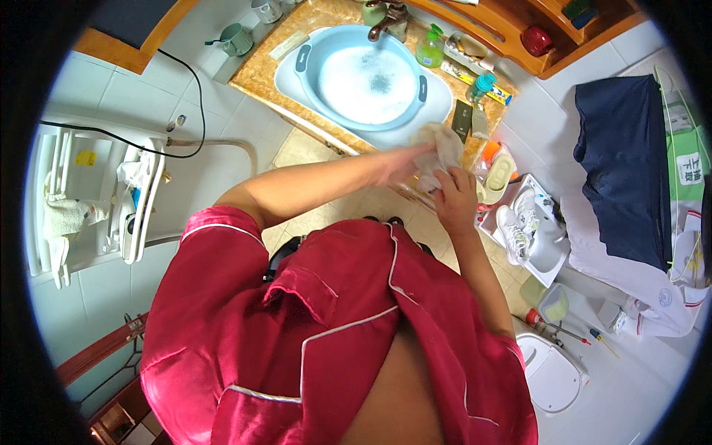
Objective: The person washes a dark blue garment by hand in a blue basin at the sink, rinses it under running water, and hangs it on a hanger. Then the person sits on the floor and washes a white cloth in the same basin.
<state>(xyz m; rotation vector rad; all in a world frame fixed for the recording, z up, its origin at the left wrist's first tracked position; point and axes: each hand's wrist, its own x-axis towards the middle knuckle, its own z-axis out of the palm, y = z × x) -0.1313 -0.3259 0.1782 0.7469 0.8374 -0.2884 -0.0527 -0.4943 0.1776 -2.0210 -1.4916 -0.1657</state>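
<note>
A crumpled pale cloth (445, 146), partly blurred, hangs between my hands above the counter's front edge, to the right of the basin. My left hand (409, 162) has hold of its left side; the fingers are blurred and partly covered by the fabric. On the lower right side, my right hand (455, 194) grips the cloth with bent fingers. A light blue plastic basin (308, 92) sits in the white sink (286, 83), under a dark bronze faucet (389, 21). White soap suds (356, 83) cover most of the water in it.
A green pump bottle (429, 51), toothpaste box (503, 94) and teal-capped bottle (481, 88) line the counter's right side. White sneakers (514, 228) rest in a small basin (548, 250). Dark trousers (623, 167) hang at right. A black cable (203, 105) loops at left.
</note>
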